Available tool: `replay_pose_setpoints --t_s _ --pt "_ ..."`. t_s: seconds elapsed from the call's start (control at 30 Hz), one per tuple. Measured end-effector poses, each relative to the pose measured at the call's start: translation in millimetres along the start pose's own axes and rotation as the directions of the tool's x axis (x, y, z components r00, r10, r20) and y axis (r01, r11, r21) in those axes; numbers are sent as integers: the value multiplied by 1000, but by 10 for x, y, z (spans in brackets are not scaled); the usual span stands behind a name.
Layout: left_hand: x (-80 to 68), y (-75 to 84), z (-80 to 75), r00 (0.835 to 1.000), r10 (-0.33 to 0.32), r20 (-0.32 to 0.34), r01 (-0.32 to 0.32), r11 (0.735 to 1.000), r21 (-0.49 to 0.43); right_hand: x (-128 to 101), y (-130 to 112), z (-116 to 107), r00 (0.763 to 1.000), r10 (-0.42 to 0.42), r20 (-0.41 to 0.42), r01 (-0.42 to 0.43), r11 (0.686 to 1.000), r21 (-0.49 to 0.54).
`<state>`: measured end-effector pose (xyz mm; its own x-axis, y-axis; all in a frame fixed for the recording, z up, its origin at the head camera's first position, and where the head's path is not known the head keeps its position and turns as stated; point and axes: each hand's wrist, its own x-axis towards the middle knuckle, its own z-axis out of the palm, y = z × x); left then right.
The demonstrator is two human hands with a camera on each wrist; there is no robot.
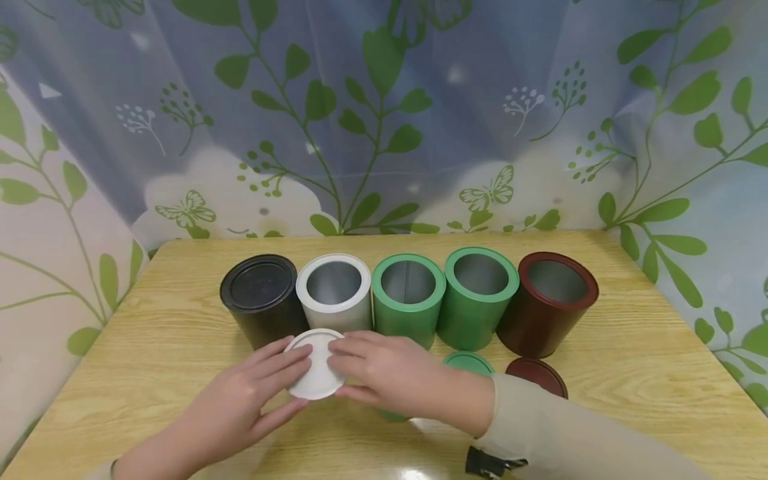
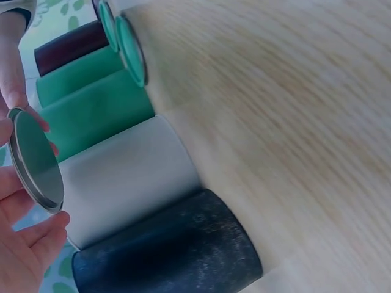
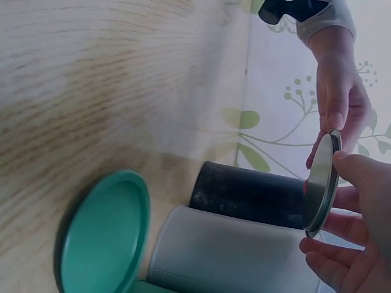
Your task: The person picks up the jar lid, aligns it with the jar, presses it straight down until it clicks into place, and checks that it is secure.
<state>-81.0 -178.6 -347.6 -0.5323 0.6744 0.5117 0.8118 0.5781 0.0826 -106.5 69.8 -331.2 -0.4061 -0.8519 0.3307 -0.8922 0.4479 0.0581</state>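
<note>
Wooden table point(image 1: 180, 320), leaf-print curtain point(image 1: 384, 120) behind. Left hand point(image 1: 240, 400) and right hand point(image 1: 390, 373) together pinch white lid point(image 1: 315, 367) (metal underside), white can point(image 1: 335, 290) just beyond fingertips.

No readable text, labels, brands or numbers anywhere.
</note>
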Motion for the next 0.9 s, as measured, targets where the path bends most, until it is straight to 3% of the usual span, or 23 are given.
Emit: replay_pose_setpoints --t_s 0.13,0.4,0.73,0.9 --pt "53 6 -36 999 22 -37 -22 1000 -3 -10 21 -50 999 0 -46 0 1000 3" --pt "126 -9 -98 999 7 -37 -7 1000 16 6 72 -107 994 -11 -111 10 1000 -9" --pt "243 -27 -122 995 27 -95 -27 1000 -1 12 143 -175 992 4 -123 -2 1000 15" --pt "282 -48 -99 995 13 -94 -14 1000 -16 4 186 -149 993 8 -116 -9 1000 -8"
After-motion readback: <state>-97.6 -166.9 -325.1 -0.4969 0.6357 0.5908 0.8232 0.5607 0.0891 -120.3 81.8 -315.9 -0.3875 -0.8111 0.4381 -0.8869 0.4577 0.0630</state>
